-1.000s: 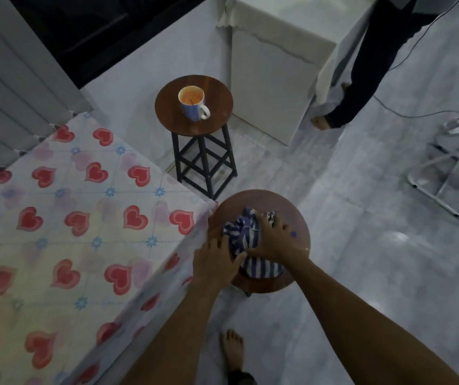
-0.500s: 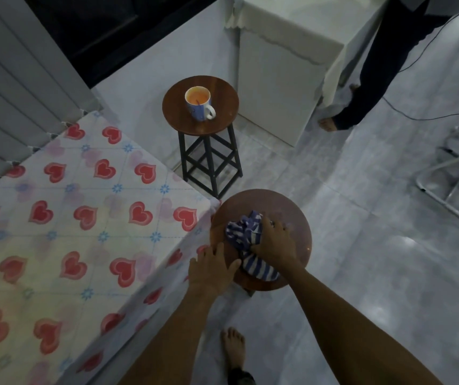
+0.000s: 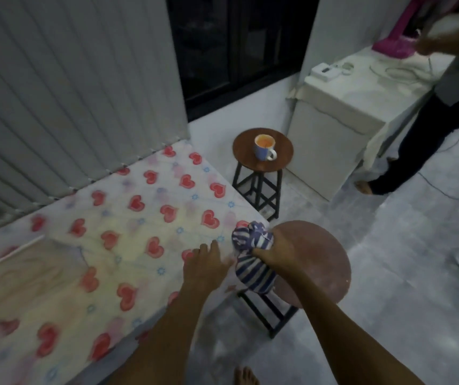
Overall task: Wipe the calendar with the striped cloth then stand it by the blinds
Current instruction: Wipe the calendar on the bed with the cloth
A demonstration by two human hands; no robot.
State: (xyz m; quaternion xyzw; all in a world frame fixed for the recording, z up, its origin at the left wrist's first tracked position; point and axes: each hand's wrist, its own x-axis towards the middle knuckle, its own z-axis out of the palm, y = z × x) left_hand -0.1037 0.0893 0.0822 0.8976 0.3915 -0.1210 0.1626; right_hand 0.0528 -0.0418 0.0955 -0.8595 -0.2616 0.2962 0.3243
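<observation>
- The desk [image 3: 117,262] with the heart cover is lying bare beneath the blinds [image 3: 64,87]; no calendar is showing, so I cannot tell where it is.
- The right hand [image 3: 278,255] is clamping the striped cloth [image 3: 252,259] at the near stool's [image 3: 322,262] left edge.
- The left hand [image 3: 204,269] is spreading flat, empty, on the desk corner.
- The step in hand is probably fetching the cloth; next calls for finding the calendar.

- right hand [image 3: 274,250] covers the middle of the cloth [image 3: 253,269], fingers buried in it
- near stool [image 3: 317,262] is partly behind that arm
- desk [image 3: 106,262] is smeared with blur and runs off the left edge
- bystander [image 3: 423,140] is cut off at the top right
</observation>
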